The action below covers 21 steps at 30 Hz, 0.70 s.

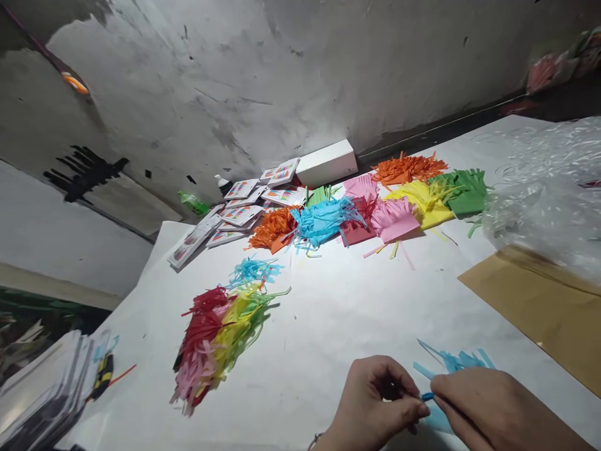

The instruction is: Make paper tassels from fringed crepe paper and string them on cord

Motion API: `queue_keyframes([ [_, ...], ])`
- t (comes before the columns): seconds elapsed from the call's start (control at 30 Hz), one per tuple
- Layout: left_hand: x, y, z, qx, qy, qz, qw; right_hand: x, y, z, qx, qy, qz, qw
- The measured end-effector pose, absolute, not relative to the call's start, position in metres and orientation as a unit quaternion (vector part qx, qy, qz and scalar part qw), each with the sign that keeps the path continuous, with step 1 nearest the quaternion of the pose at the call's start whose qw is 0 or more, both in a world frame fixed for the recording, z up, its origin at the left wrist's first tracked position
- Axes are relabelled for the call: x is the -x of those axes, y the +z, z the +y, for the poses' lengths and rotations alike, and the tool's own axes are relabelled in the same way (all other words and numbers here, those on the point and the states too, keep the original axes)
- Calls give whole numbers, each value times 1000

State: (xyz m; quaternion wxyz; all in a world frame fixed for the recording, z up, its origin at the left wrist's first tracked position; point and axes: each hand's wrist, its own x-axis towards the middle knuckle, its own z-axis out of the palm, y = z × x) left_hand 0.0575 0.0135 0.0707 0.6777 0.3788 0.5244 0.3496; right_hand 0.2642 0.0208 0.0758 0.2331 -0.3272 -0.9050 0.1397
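Note:
Near the bottom right, a blue paper tassel (pixel 427 396) is pinched between my two hands, its middle twisted into a thin neck. My left hand (pixel 375 401) is closed, with thumb and fingertips on one side of the neck. Close beside it, my right hand (pixel 493 407) is closed on the other side and hides part of the paper. Light blue fringe strips (pixel 462 360) spread out behind my right hand, and more blue paper shows below my fingers. Finished-looking tassels in red, pink, yellow and green (pixel 213 341) lie in a bundle to the left, with blue tassels (pixel 253 270) just behind.
Fringed paper stacks (pixel 397 216) in several colours line the back of the white table (pixel 319 332). Printed packets (pixel 241 216) and a white box (pixel 327 164) stand by the wall. A brown envelope (pixel 539 300) and clear plastic (pixel 549 207) lie right; black-and-yellow-handled scissors or cutter (pixel 102 376) left.

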Motion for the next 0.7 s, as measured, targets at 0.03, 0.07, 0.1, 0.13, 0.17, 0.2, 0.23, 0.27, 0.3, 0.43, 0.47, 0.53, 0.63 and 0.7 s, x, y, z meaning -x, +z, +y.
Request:
queue_keyframes([
  [0.03, -58, 72, 14, -385, 343, 529, 674, -264, 77, 21, 331, 147, -904, 224],
  [0.07, -58, 72, 14, -388, 338, 533, 671, -264, 78, 21, 334, 155, -904, 217],
  [0.1, -59, 73, 14, -390, 333, 536, 671, -264, 78, 21, 335, 160, -904, 210],
  [0.13, -60, 73, 14, -390, 329, 538, 671, -264, 78, 21, 337, 164, -905, 203],
  [0.17, -60, 72, 14, -392, 325, 541, 669, -265, 78, 21, 338, 164, -905, 199],
  [0.2, -61, 71, 14, -397, 321, 544, 665, -265, 77, 20, 340, 163, -906, 195],
  [0.23, -62, 70, 14, -404, 318, 546, 661, -265, 77, 20, 343, 163, -906, 190],
  [0.27, -62, 69, 14, -411, 316, 547, 657, -265, 77, 20, 344, 166, -905, 185],
  [0.3, -62, 68, 13, -421, 314, 547, 652, -265, 76, 20, 345, 172, -905, 180],
  [0.43, -63, 65, 12, -461, 304, 548, 628, -268, 79, 22, 336, 234, -900, 151],
  [0.47, -63, 64, 11, -470, 300, 549, 623, -268, 80, 23, 337, 254, -895, 148],
  [0.53, -63, 63, 11, -480, 295, 544, 622, -269, 79, 24, 346, 291, -880, 146],
  [0.63, -63, 62, 10, -485, 305, 538, 618, -268, 76, 25, 362, 331, -859, 144],
  [0.7, -63, 61, 10, -479, 313, 541, 616, -267, 71, 23, 370, 352, -847, 150],
])
